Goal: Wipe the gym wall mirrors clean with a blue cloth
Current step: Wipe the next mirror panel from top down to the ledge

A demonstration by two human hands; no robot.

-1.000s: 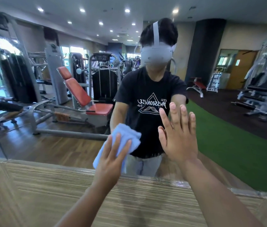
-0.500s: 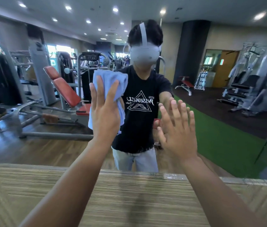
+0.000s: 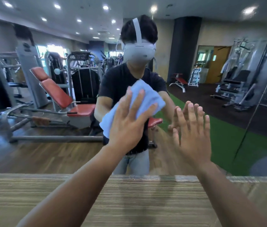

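Observation:
The wall mirror (image 3: 31, 153) fills the upper part of the view and reflects the gym and me. My left hand (image 3: 129, 122) lies flat with spread straight fingers on a folded light-blue cloth (image 3: 144, 97), pressing it against the glass at the middle of the view. My right hand (image 3: 193, 131) is flat with straight fingers against the mirror just right of the cloth, and its reflection meets it at the fingertips. Most of the cloth's lower part is hidden under my left hand.
A striped wooden wall panel (image 3: 31, 197) runs below the mirror's bottom edge. A vertical seam (image 3: 247, 128) between mirror panes stands to the right. Weight machines, a red bench and green turf appear only as reflections.
My left hand swept the cloth up from the mirror's lower edge, then right and slightly down toward the middle. My right hand stayed flat on the glass.

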